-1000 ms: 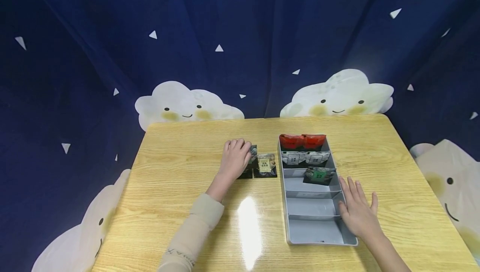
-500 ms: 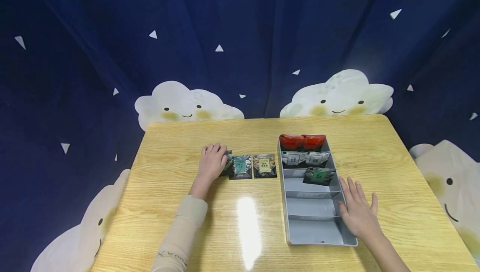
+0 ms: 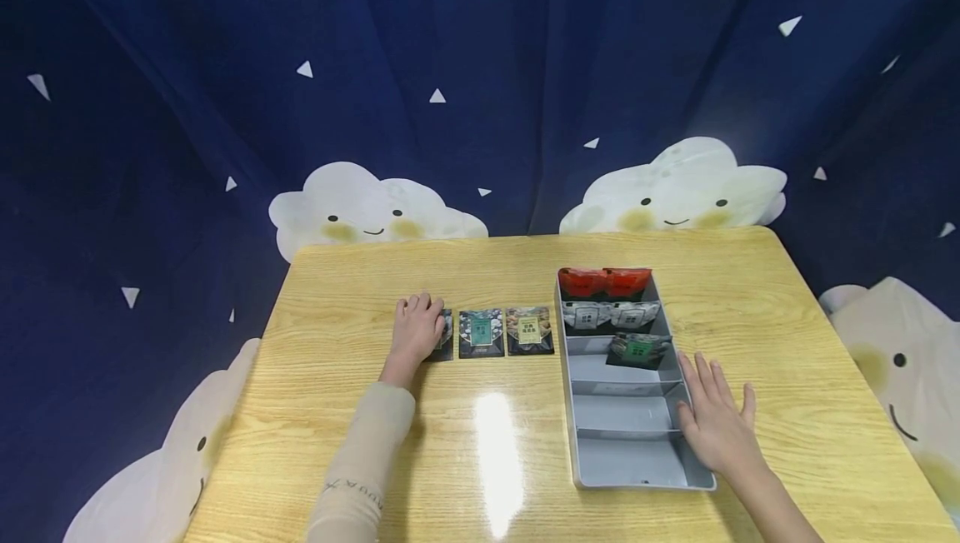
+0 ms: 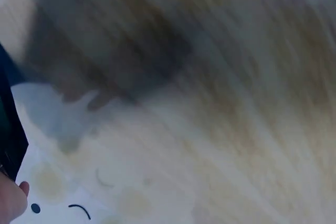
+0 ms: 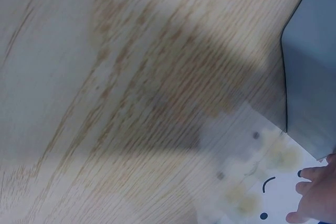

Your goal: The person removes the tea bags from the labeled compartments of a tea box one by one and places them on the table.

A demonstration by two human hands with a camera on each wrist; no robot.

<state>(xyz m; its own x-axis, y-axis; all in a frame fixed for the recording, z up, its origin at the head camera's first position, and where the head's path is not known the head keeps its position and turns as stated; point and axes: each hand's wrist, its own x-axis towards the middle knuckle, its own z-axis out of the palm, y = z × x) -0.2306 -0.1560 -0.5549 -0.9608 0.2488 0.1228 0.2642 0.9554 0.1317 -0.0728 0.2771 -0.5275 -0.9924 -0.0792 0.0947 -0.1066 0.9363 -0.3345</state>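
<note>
One hand, my left hand [image 3: 415, 333], is gripping a dark packet [image 3: 445, 347] left of centre in the head view; the packet is lying on the wooden table [image 3: 322, 410], at the left end of a row. My left fingers are bending over its upper left part, but the hand is hiding their undersides, so I cannot tell exactly how the tips are pinching it. At the far left of the left wrist view, the same packet's black edge is showing. A light sleeve [image 3: 363, 460] is covering my left forearm. Just right of the dark packet, a teal-labelled packet [image 3: 481, 333] and a yellow-labelled packet [image 3: 529, 331] are lying flat, side by side.

My right hand [image 3: 722, 426] is resting at the lower right, its fingers spreading apart, beside the right wall of a five-compartment grey box [image 3: 633, 460]; how firmly they are touching it I cannot tell. Inside, red packets [image 3: 583, 283] are standing in the topmost division, silver-and-black packets [image 3: 587, 316] in the second, and a green-labelled packet [image 3: 637, 350] is leaning in the right half of the third. Across the upper frame a navy curtain [image 3: 480, 27] is hanging.
</note>
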